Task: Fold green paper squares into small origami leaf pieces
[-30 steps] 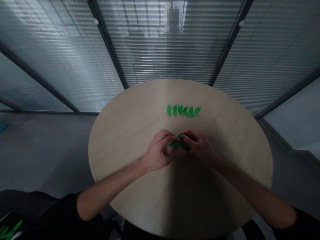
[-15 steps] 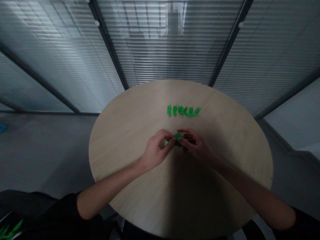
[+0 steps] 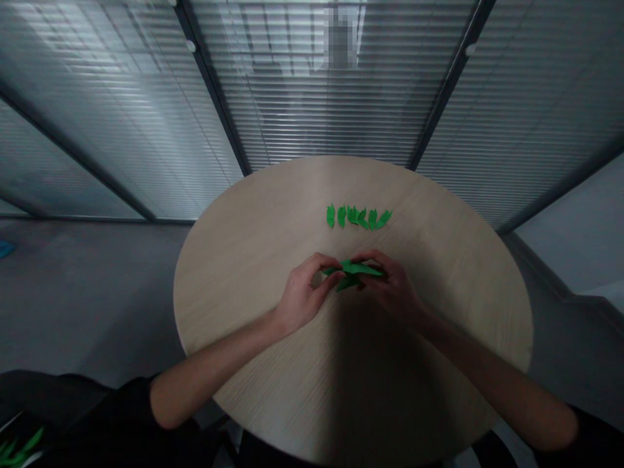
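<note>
Over the middle of the round table is a piece of folded green paper, with pointed flaps spread towards the right. My left hand pinches its left end between thumb and fingers. On the other side my right hand is curled around the right end, its thumb and lower fingers partly hidden by the paper. Beyond the hands, several small green folded paper pieces lie in a row, some of them touching or overlapping.
Glass panels with blinds and dark frames stand right behind the table's far edge. At the lower left is a dark bag-like shape with green leaf-like pieces. A blue object lies on the floor at far left.
The green paper has opened out, its flaps now reaching right across my right hand's fingers. My right hand has shifted slightly right; my left hand stays in place.
</note>
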### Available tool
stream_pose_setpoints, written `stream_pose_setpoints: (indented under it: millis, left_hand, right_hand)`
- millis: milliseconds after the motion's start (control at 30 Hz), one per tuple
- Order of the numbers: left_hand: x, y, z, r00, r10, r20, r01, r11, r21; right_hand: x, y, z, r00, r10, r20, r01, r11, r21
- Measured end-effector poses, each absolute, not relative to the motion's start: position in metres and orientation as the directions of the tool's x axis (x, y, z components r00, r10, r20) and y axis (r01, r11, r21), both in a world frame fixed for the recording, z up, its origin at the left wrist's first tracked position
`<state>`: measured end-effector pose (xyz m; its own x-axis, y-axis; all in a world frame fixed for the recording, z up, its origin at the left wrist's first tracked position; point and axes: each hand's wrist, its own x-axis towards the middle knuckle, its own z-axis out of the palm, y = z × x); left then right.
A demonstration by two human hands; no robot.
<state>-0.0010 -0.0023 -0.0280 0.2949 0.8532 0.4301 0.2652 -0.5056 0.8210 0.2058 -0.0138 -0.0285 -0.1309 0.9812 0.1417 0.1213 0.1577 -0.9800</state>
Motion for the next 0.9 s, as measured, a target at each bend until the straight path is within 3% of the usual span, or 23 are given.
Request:
stream_pose_setpoints:
  millis: [100, 267, 367, 533, 900]
  left_hand:
    - [-0.0013, -0.0032, -0.0283, 0.315, 0.839, 0.445, 0.275, -0.529, 0.803]
    - [-0.0011, -0.0012, -0.0310, 0.349, 0.768, 0.537, 0.246, -0.628, 0.739]
    - [-0.0009, 0.0005, -0.0320, 0.345, 0.743, 0.574, 0.211, -0.657, 0.724]
    - [-0.0003, 0.0013, -0.0313, 0.355, 0.734, 0.579, 0.113, -0.648, 0.753]
    - [0.0035, 0.0010, -0.0347, 0.258, 0.863, 0.433, -0.009, -0.446, 0.895]
  right_hand:
    - [0.2070, -0.0130, -0.0301, -0.119, 0.975, 0.186, 0.142, 0.202, -0.969]
    - [0.2087, -0.0119, -0.0325, -0.160, 0.873, 0.461, 0.143, 0.483, -0.864]
    - [0.2097, -0.0119, -0.0339, -0.197, 0.815, 0.545, 0.174, 0.576, -0.799]
    - [0.2100, -0.0123, -0.0355, -0.202, 0.798, 0.568, 0.180, 0.600, -0.779]
    - [0.2093, -0.0131, -0.0331, -0.195, 0.786, 0.586, 0.214, 0.618, -0.757]
